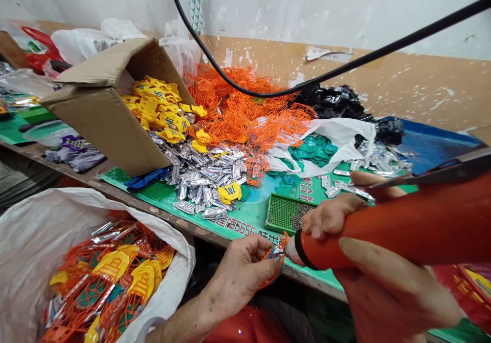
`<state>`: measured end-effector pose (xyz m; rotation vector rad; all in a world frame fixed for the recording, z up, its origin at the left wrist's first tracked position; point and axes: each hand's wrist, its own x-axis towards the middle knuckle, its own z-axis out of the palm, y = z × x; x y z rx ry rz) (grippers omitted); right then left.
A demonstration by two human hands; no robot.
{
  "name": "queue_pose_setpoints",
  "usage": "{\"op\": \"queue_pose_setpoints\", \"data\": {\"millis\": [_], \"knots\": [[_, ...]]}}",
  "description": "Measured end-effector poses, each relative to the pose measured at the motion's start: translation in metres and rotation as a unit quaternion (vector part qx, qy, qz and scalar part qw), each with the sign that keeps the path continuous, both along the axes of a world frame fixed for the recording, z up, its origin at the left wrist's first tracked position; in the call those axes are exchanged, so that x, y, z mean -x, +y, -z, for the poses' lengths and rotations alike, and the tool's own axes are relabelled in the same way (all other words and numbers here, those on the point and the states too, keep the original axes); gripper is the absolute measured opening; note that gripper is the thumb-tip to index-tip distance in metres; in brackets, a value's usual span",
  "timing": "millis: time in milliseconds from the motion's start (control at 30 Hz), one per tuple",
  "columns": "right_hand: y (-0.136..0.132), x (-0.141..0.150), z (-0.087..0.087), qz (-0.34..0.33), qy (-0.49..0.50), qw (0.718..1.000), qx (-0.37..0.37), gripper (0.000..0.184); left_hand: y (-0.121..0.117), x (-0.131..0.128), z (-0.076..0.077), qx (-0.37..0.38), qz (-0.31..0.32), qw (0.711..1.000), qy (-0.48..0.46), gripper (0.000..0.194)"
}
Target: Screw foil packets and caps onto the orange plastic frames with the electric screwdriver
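- Orange piece with a silver strip [275, 254]: it is in front of the surface's [249, 207] near edge, between the left hand [241, 271] and the pale nose [293, 251] of a red power tool [391, 220].
- The left grip is pinched on this piece, thumb against curled fingers, likely steadying it against the tool's push. The forearm comes up from below, leaving the piece's tool-side end exposed.
- The right grip is wrapped around the tool's barrel, fingers over the top and the rest of the right hand [379, 270] underneath. The barrel lies nearly level, apparently to line its nose up with the piece.
- A green tray [277, 213] of small metal parts [302, 215] stands just beyond the nose, probably for easy reach.
- Farther back lie silver strips [209, 176] and orange lattices [238, 102]; a tipped cardboard box [103, 120] spills yellow parts [163, 105], seemingly within reach.
- At lower left, a white sack [30, 251] stands open, holding orange-and-yellow pieces [111, 271].
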<state>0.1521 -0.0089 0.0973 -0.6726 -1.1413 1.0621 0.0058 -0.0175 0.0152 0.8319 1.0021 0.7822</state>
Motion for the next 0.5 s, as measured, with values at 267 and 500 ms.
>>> {"op": "queue_pose_setpoints", "data": {"millis": [267, 500], "knots": [[-0.0019, 0.0005, 0.0017, 0.008, -0.018, 1.0, -0.001, 0.044, -0.0002, -0.0022, -0.0029, 0.008, -0.004, 1.0, -0.002, 0.031], [-0.0023, 0.0013, 0.001, 0.038, -0.069, 0.997, -0.005, 0.048, -0.0013, -0.0044, -0.0068, 0.003, -0.01, 1.0, 0.015, 0.029]]}}
